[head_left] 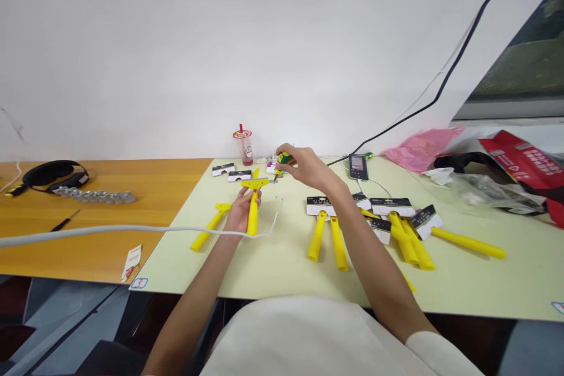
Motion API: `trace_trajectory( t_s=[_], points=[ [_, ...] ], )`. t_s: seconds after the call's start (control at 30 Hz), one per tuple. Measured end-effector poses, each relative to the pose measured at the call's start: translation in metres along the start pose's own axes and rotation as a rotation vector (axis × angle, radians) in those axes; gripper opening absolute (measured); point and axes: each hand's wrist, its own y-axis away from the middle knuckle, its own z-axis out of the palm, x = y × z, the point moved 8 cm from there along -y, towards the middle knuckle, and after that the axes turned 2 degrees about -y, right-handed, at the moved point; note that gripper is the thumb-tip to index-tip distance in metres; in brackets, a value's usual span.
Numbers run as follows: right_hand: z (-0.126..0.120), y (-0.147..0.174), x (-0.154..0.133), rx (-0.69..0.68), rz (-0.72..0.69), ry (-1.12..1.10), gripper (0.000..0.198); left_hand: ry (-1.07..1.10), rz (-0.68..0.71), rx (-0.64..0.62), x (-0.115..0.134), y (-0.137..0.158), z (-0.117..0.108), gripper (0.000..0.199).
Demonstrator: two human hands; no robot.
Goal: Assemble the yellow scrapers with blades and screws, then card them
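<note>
Yellow scraper [252,215] sits at the person's 11 o'clock, left hand [239,210] fingers wrapped round its handle, right hand [306,165] fingers pinching a green-and-yellow screwdriver [284,158] at its 1 o'clock; bracing the scraper firmly should help.

A pale green table [264,270] before us carries yellow tools [339,247], several with black-and-white cards [392,207]; also a lidded cup [245,147], a small screened device [358,167] and a pink plastic bag [416,150]; beside it, a wood-toned table [185,176] holds a row of metal pieces [97,195], a black-handled tool [62,224] and a printed tag [132,259].
</note>
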Motion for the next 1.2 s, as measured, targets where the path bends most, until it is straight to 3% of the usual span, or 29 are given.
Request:
trace_trajectory(
  t_s=[0.13, 0.37, 1.2],
  points=[
    [-0.008, 0.003, -0.012, 0.048, -0.044, -0.026, 0.022, 0.008, -0.032, 0.008, -0.005, 0.001, 0.000, 0.031],
    [0.003, -0.001, -0.010, 0.040, -0.116, -0.035, 0.021, -0.015, -0.054, -0.040, -0.010, 0.000, 0.003, 0.030],
    [0.016, -0.001, -0.010, -0.020, -0.114, 0.009, 0.022, 0.038, -0.050, -0.033, -0.008, 0.006, 0.009, 0.028]
  ],
)
